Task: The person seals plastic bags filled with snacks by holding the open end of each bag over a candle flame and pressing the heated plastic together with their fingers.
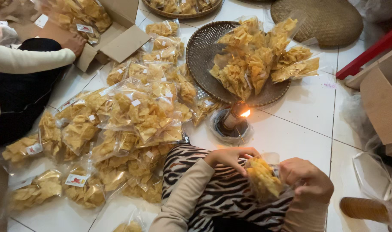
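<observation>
Both my hands, left hand [230, 157] and right hand [305, 177], pinch a chip bag [262, 180], its long axis running 11 to 5 o'clock.

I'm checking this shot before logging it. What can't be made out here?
- Head view: whether the snack bag is sealed; the left hand and right hand cover its top.
- Labels on the floor bags: too small.
- Cardboard box contents: cut off by the top edge.
- The flame's lamp: blurred by glare.
</observation>
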